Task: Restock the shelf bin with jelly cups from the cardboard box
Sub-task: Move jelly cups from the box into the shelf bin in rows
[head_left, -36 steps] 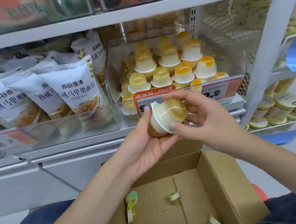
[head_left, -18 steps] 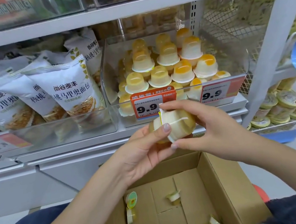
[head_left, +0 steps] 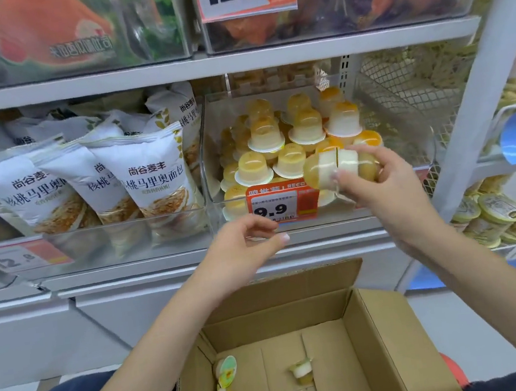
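Observation:
My right hand (head_left: 387, 191) grips two yellow jelly cups (head_left: 335, 167) held lid to lid, raised in front of the clear shelf bin (head_left: 212, 155). The bin holds several stacked jelly cups (head_left: 288, 138) and carries a 9.9 price tag (head_left: 279, 207). My left hand (head_left: 244, 253) hovers below the bin's front with fingers loosely curled and nothing in it. The open cardboard box (head_left: 394, 341) sits on my lap below; a few jelly cups (head_left: 225, 383) lie on its floor, one (head_left: 300, 368) near the middle.
White bread bags (head_left: 149, 176) fill the bin to the left. A wire mesh panel (head_left: 401, 101) and a white upright post (head_left: 479, 94) stand right of the jelly bin. Round yellow-lidded tubs (head_left: 502, 215) sit low on the right. Another shelf (head_left: 200, 66) hangs close overhead.
My left hand has let go of the cups and dropped away to the left. My right hand has carried the two cups up and right, towards the bin.

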A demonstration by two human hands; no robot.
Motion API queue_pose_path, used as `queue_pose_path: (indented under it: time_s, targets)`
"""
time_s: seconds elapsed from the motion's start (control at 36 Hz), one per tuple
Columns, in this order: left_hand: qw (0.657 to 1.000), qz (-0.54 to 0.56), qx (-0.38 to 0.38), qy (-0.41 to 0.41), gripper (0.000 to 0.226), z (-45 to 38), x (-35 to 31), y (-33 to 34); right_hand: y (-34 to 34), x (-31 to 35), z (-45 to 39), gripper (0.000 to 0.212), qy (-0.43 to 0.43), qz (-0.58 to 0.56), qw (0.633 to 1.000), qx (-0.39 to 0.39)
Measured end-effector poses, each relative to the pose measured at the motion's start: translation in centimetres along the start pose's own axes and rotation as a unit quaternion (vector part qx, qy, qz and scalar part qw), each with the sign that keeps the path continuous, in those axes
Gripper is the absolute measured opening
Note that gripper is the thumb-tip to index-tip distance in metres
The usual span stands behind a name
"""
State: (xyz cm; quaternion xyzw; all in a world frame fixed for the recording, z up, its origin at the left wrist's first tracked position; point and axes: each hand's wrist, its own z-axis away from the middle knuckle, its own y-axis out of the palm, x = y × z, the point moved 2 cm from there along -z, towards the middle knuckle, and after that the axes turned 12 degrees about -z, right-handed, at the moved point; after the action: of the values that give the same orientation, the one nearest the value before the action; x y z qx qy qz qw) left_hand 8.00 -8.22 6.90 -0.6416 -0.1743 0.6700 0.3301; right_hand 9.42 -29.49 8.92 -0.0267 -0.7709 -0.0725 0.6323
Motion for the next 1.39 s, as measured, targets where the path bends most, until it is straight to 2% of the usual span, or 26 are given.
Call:
queue_pose_path:
  time_s: [0.08, 0.28, 0.44, 0.58, 0.81, 0.97, 1.14, 1.25, 1.31, 1.39]
  targets:
    - [0.996, -0.071, -0.05, 0.005, 0.028, -0.8, 0.7, -0.7, 0.4, 0.5, -3.4, 0.069, -0.007, -0.013, 0.999, -0.049]
    - [0.987, -0.142, -0.057, 0.043, 0.032, -1.1, 1.2, -1.5, 2.9, 2.4, -10.1, 0.089, -0.055, 0.098, 0.991, -0.076]
    - [0.985, -0.154, -0.061, 0.058, 0.03, -1.4, 1.3, -1.9, 4.2, 3.0, -13.4, 0.058, -0.041, 0.16, 0.983, -0.074]
    - [0.981, -0.167, -0.071, 0.069, 0.027, -1.6, 1.4, -2.3, 5.3, 3.7, -14.9, 0.064, -0.058, 0.22, 0.974, -0.005]
    - [0.978, -0.181, -0.078, 0.064, 0.028, -1.9, 1.9, -2.5, 6.3, 3.7, -16.8, 0.084, -0.053, 0.373, 0.922, 0.088]
    - [0.976, -0.195, -0.071, 0.064, 0.035, -1.9, 2.0, -2.2, 6.1, 3.2, -16.8, 0.084, -0.039, 0.399, 0.911, 0.094]
    - [0.975, -0.2, -0.07, 0.064, 0.035, -2.1, 2.1, -2.1, 5.9, 3.4, -16.7, 0.074, -0.057, 0.413, 0.901, 0.121]
    - [0.974, -0.209, -0.065, 0.06, 0.033, -2.0, 2.3, -1.9, 5.3, 3.9, -15.5, 0.071, -0.068, 0.39, 0.913, 0.097]
    - [0.97, -0.228, -0.069, 0.059, 0.033, -1.8, 2.5, -1.8, 4.6, 4.0, -13.9, 0.067, -0.098, 0.402, 0.907, 0.076]
    - [0.965, -0.247, -0.065, 0.054, 0.029, -1.5, 2.9, -1.3, 3.4, 3.7, -9.6, 0.057, -0.186, 0.44, 0.877, 0.062]
